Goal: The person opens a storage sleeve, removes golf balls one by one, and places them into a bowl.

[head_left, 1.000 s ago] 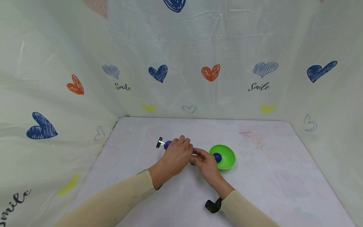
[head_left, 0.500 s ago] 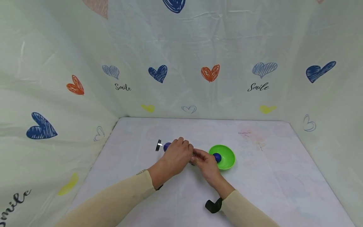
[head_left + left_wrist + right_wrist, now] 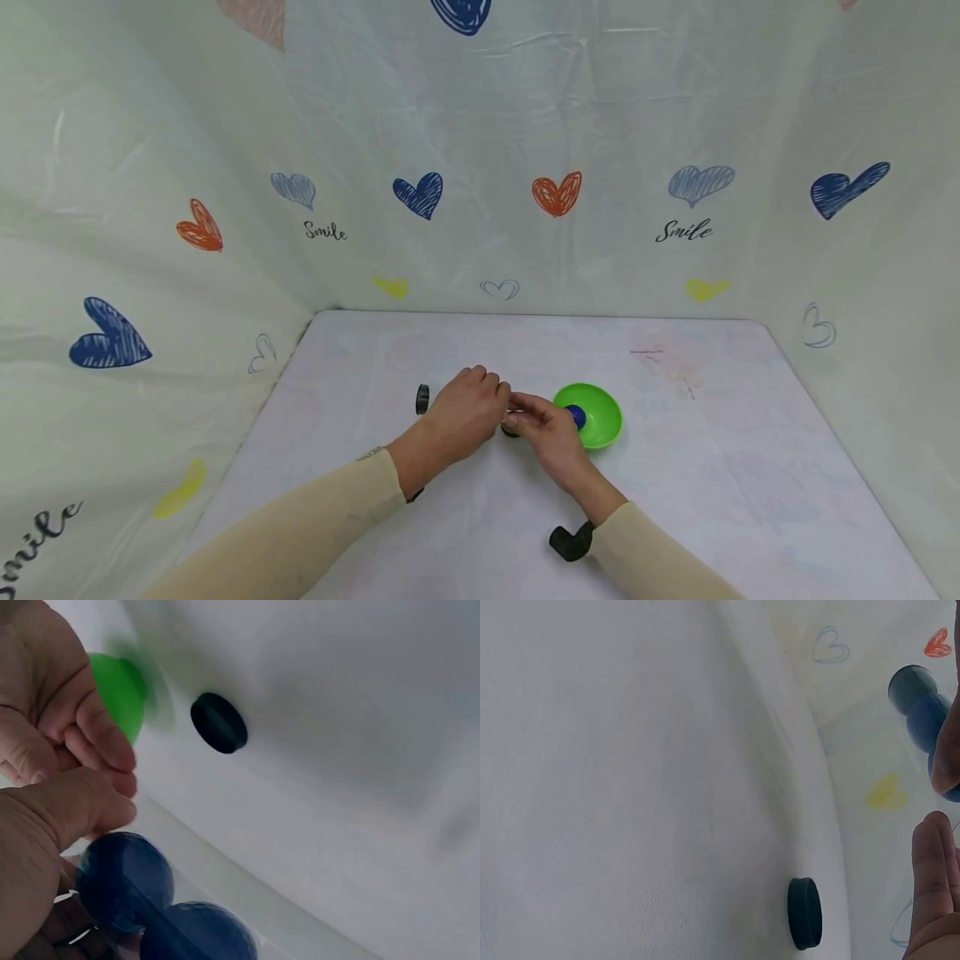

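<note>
L hand (image 3: pixel 463 415) grips clear tube (image 3: pixel 150 906) w/ blue balls (image 3: pixel 126 877) over pale tabletop (image 3: pixel 735 467), R hand (image 3: pixel 551 443) adj. (fingers' grip: can't tell), black round cap (image 3: pixel 217 722) & lime-green bowl (image 3: pixel 603 417) on tabletop, white heart-print sheeting (image 3: pixel 480 108) bkgd.

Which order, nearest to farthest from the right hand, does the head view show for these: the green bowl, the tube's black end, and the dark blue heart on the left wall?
1. Green bowl: beside the right hand, on its right.
2. Tube's black end: leftward, past the left hand.
3. Dark blue heart: far left.
</note>
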Demonstrator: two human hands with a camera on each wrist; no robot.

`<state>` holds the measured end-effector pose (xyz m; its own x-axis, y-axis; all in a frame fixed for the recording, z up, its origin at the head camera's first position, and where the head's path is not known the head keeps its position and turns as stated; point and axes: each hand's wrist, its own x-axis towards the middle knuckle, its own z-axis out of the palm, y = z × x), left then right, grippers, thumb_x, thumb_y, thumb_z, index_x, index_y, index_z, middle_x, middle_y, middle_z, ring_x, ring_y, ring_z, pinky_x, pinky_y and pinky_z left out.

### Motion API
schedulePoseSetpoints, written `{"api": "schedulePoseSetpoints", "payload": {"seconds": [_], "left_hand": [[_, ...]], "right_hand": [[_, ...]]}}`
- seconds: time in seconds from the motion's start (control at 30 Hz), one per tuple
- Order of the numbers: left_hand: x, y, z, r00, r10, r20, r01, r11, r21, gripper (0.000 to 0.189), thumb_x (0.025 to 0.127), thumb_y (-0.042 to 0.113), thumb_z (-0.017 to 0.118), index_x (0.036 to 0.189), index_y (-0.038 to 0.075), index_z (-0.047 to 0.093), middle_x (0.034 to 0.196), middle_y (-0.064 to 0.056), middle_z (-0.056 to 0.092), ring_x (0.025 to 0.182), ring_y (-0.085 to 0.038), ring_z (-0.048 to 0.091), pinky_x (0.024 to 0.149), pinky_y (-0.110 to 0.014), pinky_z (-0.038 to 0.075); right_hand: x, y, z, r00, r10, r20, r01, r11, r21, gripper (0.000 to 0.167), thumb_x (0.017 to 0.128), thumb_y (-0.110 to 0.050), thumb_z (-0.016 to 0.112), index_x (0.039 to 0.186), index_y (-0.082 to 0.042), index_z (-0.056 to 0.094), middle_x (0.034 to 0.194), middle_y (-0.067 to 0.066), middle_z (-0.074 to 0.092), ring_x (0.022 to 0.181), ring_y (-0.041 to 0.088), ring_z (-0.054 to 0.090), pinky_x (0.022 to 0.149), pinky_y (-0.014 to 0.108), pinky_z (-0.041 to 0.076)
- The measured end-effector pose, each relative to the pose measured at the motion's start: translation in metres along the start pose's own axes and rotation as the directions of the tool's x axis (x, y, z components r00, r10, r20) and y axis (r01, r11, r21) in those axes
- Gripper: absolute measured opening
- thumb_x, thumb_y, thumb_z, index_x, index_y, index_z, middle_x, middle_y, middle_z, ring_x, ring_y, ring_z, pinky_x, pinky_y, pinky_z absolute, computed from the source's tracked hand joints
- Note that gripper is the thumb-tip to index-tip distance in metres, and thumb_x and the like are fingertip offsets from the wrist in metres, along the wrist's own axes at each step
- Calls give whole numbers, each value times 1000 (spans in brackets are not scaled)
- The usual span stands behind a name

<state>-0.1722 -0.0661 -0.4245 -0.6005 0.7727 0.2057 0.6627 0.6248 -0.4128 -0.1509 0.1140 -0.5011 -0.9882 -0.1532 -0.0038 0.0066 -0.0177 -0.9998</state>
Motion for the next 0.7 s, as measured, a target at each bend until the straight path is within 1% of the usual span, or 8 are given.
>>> {"api": "schedulePoseSetpoints", "payload": {"seconds": [0.1, 0.17, 0.23, 0.37, 0.47, 0.53, 0.63, 0.7], "left_hand": [[1, 2, -1, 1000, -6, 19, 6, 1000, 5, 21, 95, 24, 78, 109, 9, 72, 100, -4, 70, 93, -22, 64, 90, -35, 55], [2, 3, -2, 999, -13, 33, 12, 1000, 27, 20, 97, 23, 77, 111, 10, 71, 102, -4, 69, 96, -23, 64, 97, -38, 53], [3, 4, 0, 999, -17, 28, 15, 998, 54, 21, 98, 25, 76, 111, 10, 69, 103, -4, 66, 97, -23, 62, 101, -39, 51], [3, 5, 10, 999, -24, -28, 27, 997, 78, 25, 98, 30, 73, 106, 10, 61, 96, -4, 57, 92, -24, 55, 97, -37, 48], [1, 5, 22, 995, -45, -84, 50, 997, 61, 25, 97, 31, 70, 100, 10, 56, 90, -4, 53, 87, -24, 51, 91, -36, 46], [0, 4, 28, 993, -54, -109, 60, 997, 50, 25, 96, 30, 69, 96, 11, 53, 88, -4, 51, 86, -24, 50, 89, -37, 44], [1, 3, 33, 990, -49, -130, 52, 998, 27, 24, 95, 29, 68, 95, 11, 52, 89, -5, 51, 86, -24, 50, 87, -37, 44], [2, 1, 32, 989, -35, -140, 37, 999, 15, 23, 96, 27, 68, 98, 10, 53, 91, -5, 52, 87, -25, 50, 87, -37, 45]], "right_hand": [[0, 2, -1, 999, -24, 23, 25, 1000, -16, 44, 98, 1, 70, 141, 3, 62, 137, 22, 67, 106, 4, 72, 91, 23, 58], [0, 3, -1, 999, -35, 28, 36, 999, -17, 45, 98, 1, 69, 142, 4, 60, 137, 23, 67, 106, 4, 71, 92, 22, 58], [0, 3, -1, 999, -44, 20, 44, 999, -21, 44, 99, 1, 69, 142, 5, 60, 136, 23, 67, 105, 3, 71, 91, 21, 58], [0, 0, -2, 998, -67, -10, 67, 998, -18, 42, 99, 0, 70, 140, 5, 62, 136, 22, 67, 105, 4, 72, 89, 20, 58], [1, -3, -3, 997, -82, -14, 82, 996, -25, 43, 99, -1, 70, 140, 6, 61, 138, 23, 66, 107, 7, 72, 88, 19, 58], [2, -4, -4, 997, -78, -6, 78, 997, -31, 44, 98, 0, 70, 140, 8, 60, 140, 24, 64, 109, 9, 72, 89, 18, 57], [3, -3, -5, 997, -73, 0, 73, 997, -40, 45, 98, 2, 70, 141, 8, 60, 141, 25, 63, 112, 15, 72, 89, 18, 57], [3, -3, -6, 997, -72, -1, 71, 997, -41, 44, 98, 2, 70, 140, 8, 60, 141, 25, 63, 112, 16, 72, 89, 18, 57]]}}
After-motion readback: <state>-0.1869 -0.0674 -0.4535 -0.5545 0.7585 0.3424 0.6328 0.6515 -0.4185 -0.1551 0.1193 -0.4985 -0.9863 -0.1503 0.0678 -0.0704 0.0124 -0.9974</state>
